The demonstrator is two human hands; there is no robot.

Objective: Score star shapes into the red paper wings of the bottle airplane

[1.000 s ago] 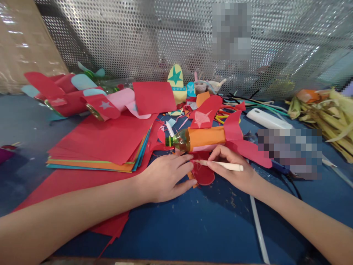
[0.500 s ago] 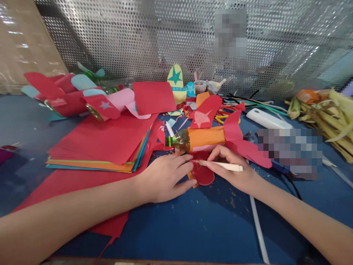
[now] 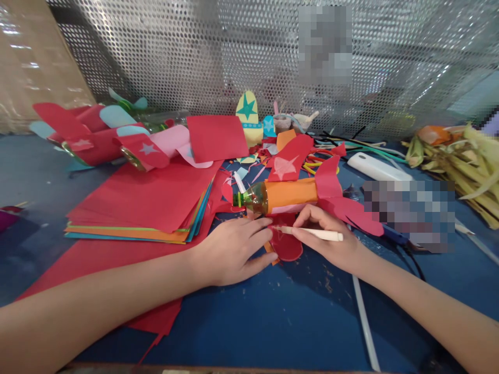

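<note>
My left hand (image 3: 234, 249) lies flat with fingers stretched out, pressing the left edge of a small rounded red paper piece (image 3: 287, 246) on the blue table (image 3: 273, 322). My right hand (image 3: 331, 241) is closed round a white pen (image 3: 312, 233), its tip resting on the red piece. Just behind both hands lies a bottle plane (image 3: 288, 196): a green-capped bottle wrapped in orange paper with red wings and a pale star.
A stack of coloured paper sheets (image 3: 148, 202), red on top, sits to the left. More red paper planes (image 3: 93, 137) lie at back left. Scraps, sticks and a white case (image 3: 376, 167) lie behind; dried leaves (image 3: 460, 163) at right. Perforated metal wall (image 3: 218, 57) behind.
</note>
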